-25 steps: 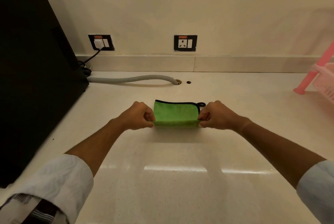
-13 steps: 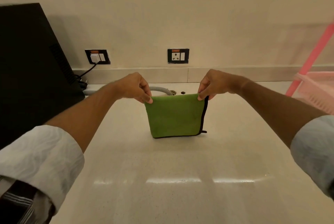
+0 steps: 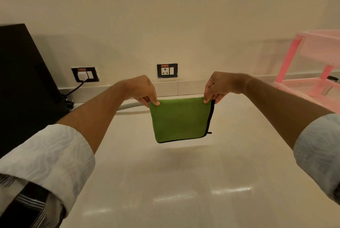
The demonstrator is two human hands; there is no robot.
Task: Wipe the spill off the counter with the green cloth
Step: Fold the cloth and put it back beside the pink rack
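A folded green cloth (image 3: 179, 120) with black trim hangs in the air above the cream counter (image 3: 184, 181). My left hand (image 3: 141, 90) pinches its top left corner, and my right hand (image 3: 218, 88) pinches its top right corner. The cloth's lower edge is clear of the counter and casts a faint shadow below. I cannot make out a spill on the glossy surface.
A large black appliance (image 3: 24, 80) stands at the left, with a plugged socket (image 3: 84, 75) behind it. A second wall socket (image 3: 167, 70) sits behind the cloth. A grey hose (image 3: 128, 106) lies near the wall. A pink plastic rack (image 3: 312, 73) stands at the right.
Both hands have lifted the cloth off the counter, and it now hangs down from its top corners, held higher than half a second ago.
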